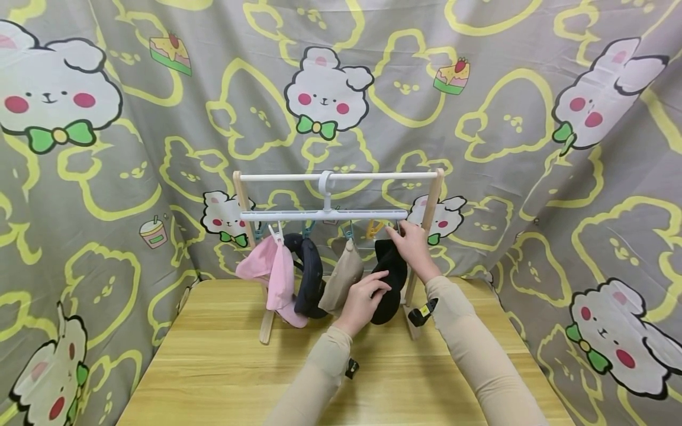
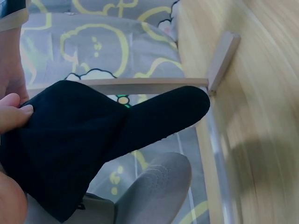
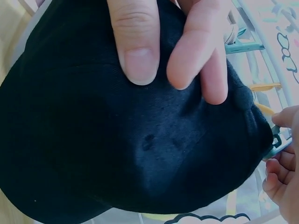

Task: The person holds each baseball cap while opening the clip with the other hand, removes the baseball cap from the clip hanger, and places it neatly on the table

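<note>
A black cap (image 1: 387,278) hangs at the right end of a pale clip hanger (image 1: 325,215). My right hand (image 1: 414,245) is up at the hanger's right end, pinching a teal clip (image 3: 276,140) at the cap's edge. Lower down, my left hand (image 1: 364,302) holds the cap's side, thumb and fingertips on the dark cloth in the right wrist view. Left of it hang a beige cap (image 1: 343,278), a dark navy cap (image 1: 310,278) and a pink cap (image 1: 279,278), each below a clip. An orange clip (image 1: 375,228) hangs between the beige and black caps.
The hanger hooks over the white rail (image 1: 383,176) of a wooden stand (image 1: 433,201) on a wood-grain table (image 1: 224,361). Grey patterned curtains (image 1: 330,148) enclose the back and both sides. The stand's feet (image 1: 266,328) reach forward on the table.
</note>
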### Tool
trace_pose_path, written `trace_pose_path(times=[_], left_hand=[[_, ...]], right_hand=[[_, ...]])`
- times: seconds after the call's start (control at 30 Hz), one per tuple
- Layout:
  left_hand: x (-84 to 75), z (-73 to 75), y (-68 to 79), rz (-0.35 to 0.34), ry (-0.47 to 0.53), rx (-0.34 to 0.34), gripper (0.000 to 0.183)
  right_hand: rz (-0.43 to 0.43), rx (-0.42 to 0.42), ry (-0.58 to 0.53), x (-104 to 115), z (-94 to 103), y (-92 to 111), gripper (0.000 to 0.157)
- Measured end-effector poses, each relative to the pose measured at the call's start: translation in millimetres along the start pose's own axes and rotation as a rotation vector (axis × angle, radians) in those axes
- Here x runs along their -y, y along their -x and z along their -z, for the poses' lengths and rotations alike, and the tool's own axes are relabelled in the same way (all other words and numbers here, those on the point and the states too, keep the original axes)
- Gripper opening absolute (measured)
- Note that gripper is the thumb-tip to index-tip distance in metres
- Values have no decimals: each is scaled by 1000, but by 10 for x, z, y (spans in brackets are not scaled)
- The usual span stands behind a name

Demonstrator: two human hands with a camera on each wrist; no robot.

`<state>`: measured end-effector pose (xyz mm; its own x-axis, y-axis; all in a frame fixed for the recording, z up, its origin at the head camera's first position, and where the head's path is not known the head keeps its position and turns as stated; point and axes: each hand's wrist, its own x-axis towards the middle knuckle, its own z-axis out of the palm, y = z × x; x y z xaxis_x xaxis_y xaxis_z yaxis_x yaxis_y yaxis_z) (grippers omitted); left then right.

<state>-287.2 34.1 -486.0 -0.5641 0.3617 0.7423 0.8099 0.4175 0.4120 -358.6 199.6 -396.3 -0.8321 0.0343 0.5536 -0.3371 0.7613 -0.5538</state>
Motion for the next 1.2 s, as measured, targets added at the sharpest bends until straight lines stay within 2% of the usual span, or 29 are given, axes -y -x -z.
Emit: trace_pose_path(times=[0.17,0.4,0.67,1.2], left_hand=[[30,-34,24,-39,-17,-24,13],[60,-34,59,-6,-23,-21,17],[74,-31,76,-24,-27,-22,17],[15,10,52,-24,8,7,13]], right_hand=[[17,-18,-12,18,12,3,38],[16,-6,-27,10,14,8,38],[12,8,-34,-5,7,23,34],[21,10,-39,-33,0,19,37]])
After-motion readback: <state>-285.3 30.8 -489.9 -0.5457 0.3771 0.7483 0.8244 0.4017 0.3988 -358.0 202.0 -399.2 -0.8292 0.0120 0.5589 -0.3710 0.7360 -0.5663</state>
